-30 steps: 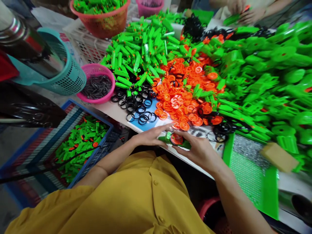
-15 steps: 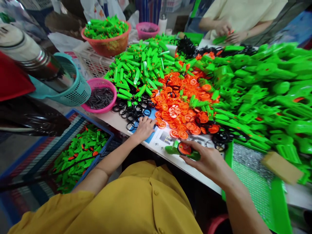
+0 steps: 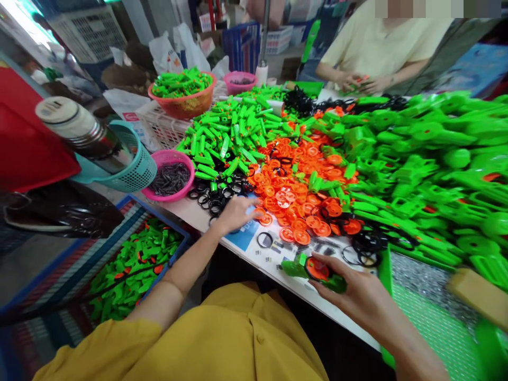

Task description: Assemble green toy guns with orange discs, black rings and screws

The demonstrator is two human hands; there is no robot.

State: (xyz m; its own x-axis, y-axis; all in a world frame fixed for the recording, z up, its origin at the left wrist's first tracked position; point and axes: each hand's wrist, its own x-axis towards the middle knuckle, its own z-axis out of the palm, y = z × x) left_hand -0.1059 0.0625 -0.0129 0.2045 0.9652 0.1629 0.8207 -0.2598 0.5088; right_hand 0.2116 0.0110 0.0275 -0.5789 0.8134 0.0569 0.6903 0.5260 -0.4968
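My right hand (image 3: 353, 286) is closed around a green plastic toy part (image 3: 296, 267) with an orange disc (image 3: 317, 268) and a dark ring set in its side. It holds the part over the table's front edge. My left hand (image 3: 236, 213) reaches across the newspaper, fingers stretched toward the near edge of a heap of orange discs (image 3: 283, 198). Its fingertips are at one of these discs; whether they touch it I cannot tell. Black rings (image 3: 214, 206) lie to the left of that hand, and a single black ring (image 3: 264, 239) rests on the newspaper (image 3: 254, 251).
Green parts pile up behind (image 3: 226, 132) and on the right (image 3: 416, 159). A pink bowl (image 3: 170, 177) of dark small parts and a teal basket (image 3: 135, 169) stand left. At right are a green tray (image 3: 432, 317) and a tan block (image 3: 478, 296). Another person (image 3: 381, 47) works opposite.
The view has tilted up slightly. My left hand has moved right toward the orange discs, and a black ring now shows on the newspaper. My right hand keeps the green part.
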